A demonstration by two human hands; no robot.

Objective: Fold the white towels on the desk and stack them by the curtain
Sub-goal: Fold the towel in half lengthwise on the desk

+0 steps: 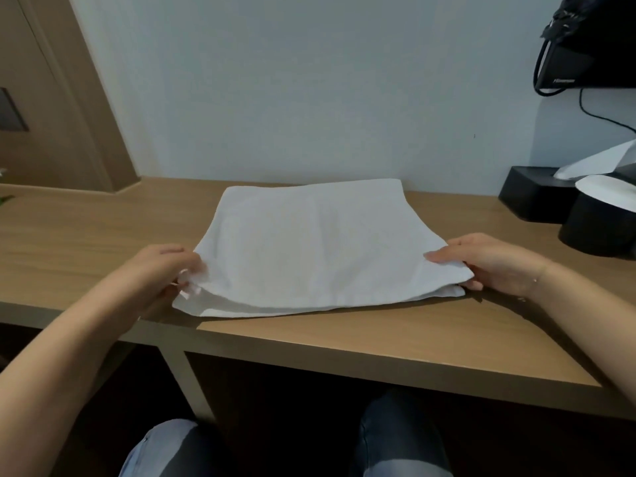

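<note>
A white towel lies folded in layers on the wooden desk, its far edge against the wall. My left hand pinches the near left corner of the upper layer. My right hand grips the near right corner, thumb on top and fingers tucked under the edge. The lower layer shows along the near edge. No curtain is in view.
A black tissue box with a white tissue sticking out and a round black container stand at the right. A black device with a cable hangs on the wall above them. A wooden door is at the left.
</note>
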